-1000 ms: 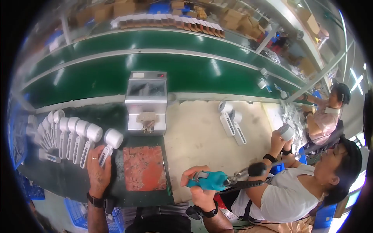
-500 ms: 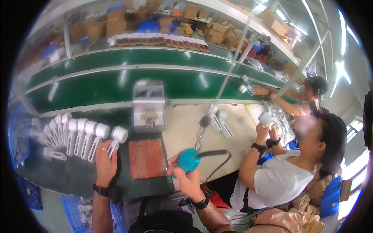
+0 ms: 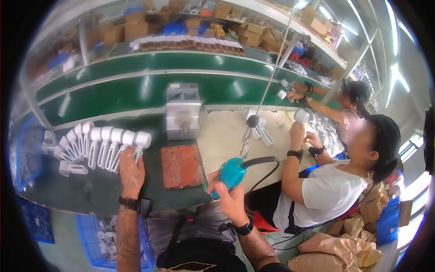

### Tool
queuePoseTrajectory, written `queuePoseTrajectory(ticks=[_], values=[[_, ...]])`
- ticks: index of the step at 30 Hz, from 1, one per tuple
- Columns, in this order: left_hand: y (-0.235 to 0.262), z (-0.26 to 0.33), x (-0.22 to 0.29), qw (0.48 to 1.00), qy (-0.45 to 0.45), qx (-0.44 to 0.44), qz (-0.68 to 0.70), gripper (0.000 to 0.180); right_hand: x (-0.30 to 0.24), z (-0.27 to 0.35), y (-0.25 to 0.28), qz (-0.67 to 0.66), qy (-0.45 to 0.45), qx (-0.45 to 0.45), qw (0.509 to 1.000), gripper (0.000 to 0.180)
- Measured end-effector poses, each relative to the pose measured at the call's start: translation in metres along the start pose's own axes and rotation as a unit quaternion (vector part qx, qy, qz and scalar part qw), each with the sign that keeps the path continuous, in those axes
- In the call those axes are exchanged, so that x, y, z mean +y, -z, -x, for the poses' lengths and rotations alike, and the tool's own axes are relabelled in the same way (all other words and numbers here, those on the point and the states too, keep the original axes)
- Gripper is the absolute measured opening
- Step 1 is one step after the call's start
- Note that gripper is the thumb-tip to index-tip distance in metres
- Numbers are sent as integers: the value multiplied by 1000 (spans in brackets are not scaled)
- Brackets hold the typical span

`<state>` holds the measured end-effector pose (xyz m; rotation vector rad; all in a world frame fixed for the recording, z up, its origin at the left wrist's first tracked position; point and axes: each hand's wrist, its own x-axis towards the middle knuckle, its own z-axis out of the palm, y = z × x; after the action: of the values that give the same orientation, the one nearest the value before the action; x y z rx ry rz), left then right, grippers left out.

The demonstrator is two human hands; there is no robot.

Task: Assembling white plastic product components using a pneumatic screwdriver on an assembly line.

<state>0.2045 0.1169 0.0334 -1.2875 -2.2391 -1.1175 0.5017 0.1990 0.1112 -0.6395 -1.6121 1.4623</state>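
Right hand grips a teal power screwdriver with black cord. Left hand pinches the nearest white part, rightmost in its row.

Nine white handled parts in row; one teal power screwdriver; one orange mat.

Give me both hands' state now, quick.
Left hand: on the rightmost white part in the row; grip unclear.
Right hand: closed on the teal screwdriver.
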Motion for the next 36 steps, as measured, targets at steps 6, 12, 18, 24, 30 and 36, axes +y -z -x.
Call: queuePoseTrajectory(ticks=[6,12,18,24,30,36], values=[[32,-33,79,999,-44,0,29,36,7,-8,13,-1,-22,-29,999,42],[-14,-86,153,952,-31,-125,278,31,14,-12,42,-34,-48,-53,997,49],[-128,-92,178,918,-67,-233,315,22,14,-27,60,-70,-91,-39,993,50],[-188,-92,241,914,-109,-380,92,46,20,-32,78,-36,-73,-70,994,55],[-205,-78,251,910,0,-410,54,46,23,-38,87,-34,-93,-96,990,58],[-164,-69,214,962,-102,-209,144,23,15,-51,79,-47,-132,-80,987,56]])
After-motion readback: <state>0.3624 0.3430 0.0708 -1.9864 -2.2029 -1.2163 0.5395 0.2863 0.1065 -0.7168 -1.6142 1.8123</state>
